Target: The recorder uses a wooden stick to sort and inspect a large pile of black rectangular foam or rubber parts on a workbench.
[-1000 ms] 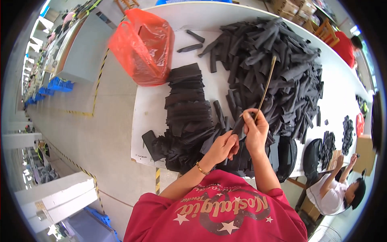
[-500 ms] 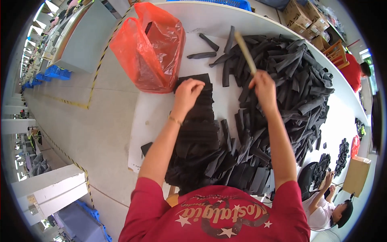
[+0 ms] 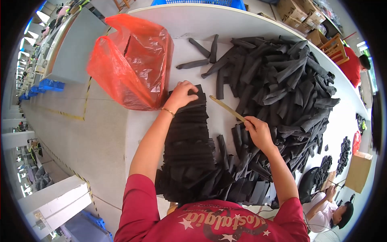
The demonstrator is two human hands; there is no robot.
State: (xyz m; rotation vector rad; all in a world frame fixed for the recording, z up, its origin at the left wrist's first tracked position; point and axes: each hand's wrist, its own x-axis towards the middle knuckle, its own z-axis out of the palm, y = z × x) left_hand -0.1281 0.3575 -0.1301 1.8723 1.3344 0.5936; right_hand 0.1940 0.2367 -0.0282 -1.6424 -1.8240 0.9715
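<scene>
My left hand [image 3: 183, 97] is at the far end of a long row of stacked black fabric pieces [image 3: 187, 135]. Its fingers curl round a black fabric piece [image 3: 197, 96] there. In my right hand [image 3: 259, 132] is a thin, yellowish flat stick [image 3: 226, 107], gripped at its near end. The stick slants toward the far left, its tip just right of the row and apart from my left hand. To the right lies a big heap of black fabric tubes [image 3: 282, 76], partly behind my right hand.
An upright red plastic bag [image 3: 137, 68] stands beyond my left hand. Several loose black tubes [image 3: 193, 64] lie between bag and heap on the white table [image 3: 135, 125]. Past its raised back edge is a blue crate [image 3: 201, 3]. A co-worker [image 3: 326, 209] sits at right.
The stick has swung down from pointing away over the heap to slanting left beside the row. My right hand has come nearer. My left hand stays at the row's far end.
</scene>
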